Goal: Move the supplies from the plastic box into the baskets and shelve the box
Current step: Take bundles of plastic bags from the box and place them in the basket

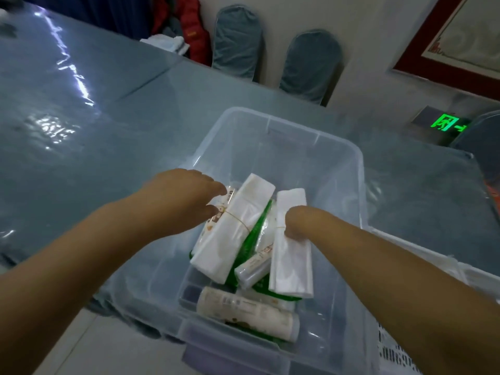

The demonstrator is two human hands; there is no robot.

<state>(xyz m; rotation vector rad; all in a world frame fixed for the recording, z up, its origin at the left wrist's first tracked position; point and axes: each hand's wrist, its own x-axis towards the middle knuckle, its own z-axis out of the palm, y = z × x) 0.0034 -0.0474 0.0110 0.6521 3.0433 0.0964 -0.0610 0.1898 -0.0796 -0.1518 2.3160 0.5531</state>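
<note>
Blue-grey table [81,117] under a shiny plastic cover, couple of padded chairs [308,66] against the far wall and a green exit sign [258,123] glowing off to the right. Your clear plastic box [349,169] sits at the table's near edge, partly hanging over it.

Your left hand [186,196] is down inside the box with fingers curled onto the far end of a banded white bag bundle [232,228], whose long axis runs from near-left up to far-right. Your right hand [297,223] is clamped on a second white bundle [292,255], thumb across its rubber band; that one runs almost straight near-to-far.

Between them lies a small roll [251,272] on a green packet [254,234]. A bigger printed roll [249,312] lies crosswise along the box's near wall.
</note>
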